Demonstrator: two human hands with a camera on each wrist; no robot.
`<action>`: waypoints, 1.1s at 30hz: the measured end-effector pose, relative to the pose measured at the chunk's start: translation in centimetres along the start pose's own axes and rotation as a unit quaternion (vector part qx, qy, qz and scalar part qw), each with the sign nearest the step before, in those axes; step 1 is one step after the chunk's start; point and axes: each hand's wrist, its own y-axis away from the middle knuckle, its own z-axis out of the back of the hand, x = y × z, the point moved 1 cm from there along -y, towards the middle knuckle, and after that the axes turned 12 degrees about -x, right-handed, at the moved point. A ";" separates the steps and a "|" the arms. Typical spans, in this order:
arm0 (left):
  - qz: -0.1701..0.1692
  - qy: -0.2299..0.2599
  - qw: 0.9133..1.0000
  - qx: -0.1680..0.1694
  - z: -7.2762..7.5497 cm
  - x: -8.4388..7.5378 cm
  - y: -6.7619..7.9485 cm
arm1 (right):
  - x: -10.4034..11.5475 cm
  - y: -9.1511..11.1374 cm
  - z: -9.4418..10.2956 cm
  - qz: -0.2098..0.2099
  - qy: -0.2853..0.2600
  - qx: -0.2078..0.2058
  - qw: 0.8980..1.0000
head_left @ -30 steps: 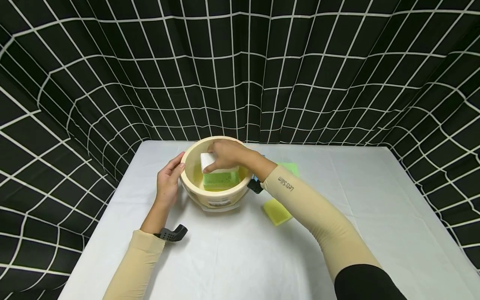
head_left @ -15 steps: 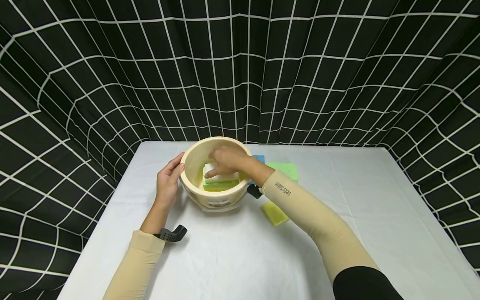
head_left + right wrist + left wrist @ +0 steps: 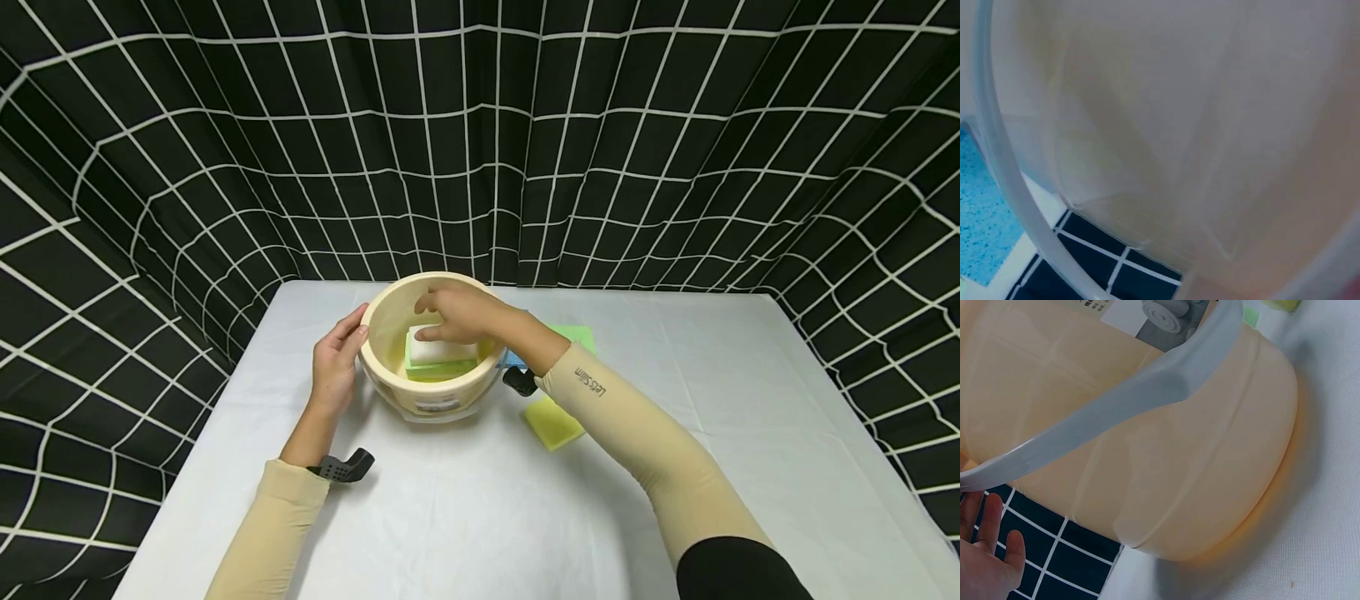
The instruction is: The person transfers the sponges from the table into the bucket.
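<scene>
In the head view a cream plastic bucket (image 3: pixel 386 386) stands on the white-covered table. My left hand (image 3: pixel 336 358) rests its fingers and thumb against the bucket's left rim; in the left wrist view the fingers look fairly straight beside the bucket's grey handle (image 3: pixel 1129 394). Inside the bucket a white sponge block (image 3: pixel 450 354) lies flat on a green sponge (image 3: pixel 442 370). My right hand (image 3: pixel 465 315) reaches in over the far right rim, fingers spread and thumb overlapping the white block. The right wrist view shows mostly the bucket's wall (image 3: pixel 1147 94).
Right of the bucket lie a blue sponge (image 3: pixel 513 360), a light green sponge (image 3: pixel 577 335) and a yellow sponge (image 3: pixel 552 422), partly behind the right arm. A black curtain with white grid lines (image 3: pixel 480 150) hangs along the table's far edge.
The white sponge block has been lowered onto the green sponge and let go. My right hand has then lifted slightly, thumb and fingers spread. My left hand stays at the rim.
</scene>
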 end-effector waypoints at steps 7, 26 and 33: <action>0.001 0.007 1.000 0.003 0.0 0.2 0.0 | -0.2 2.2 1.6 -0.006 -0.020 -0.033 0.999; -0.001 0.004 1.000 0.006 0.2 0.1 -0.2 | -3.5 10.8 3.6 -0.035 -0.074 -0.115 0.990; -0.006 -0.002 1.000 0.004 0.3 0.2 -0.2 | -4.7 13.3 3.1 -0.076 -0.091 -0.097 0.988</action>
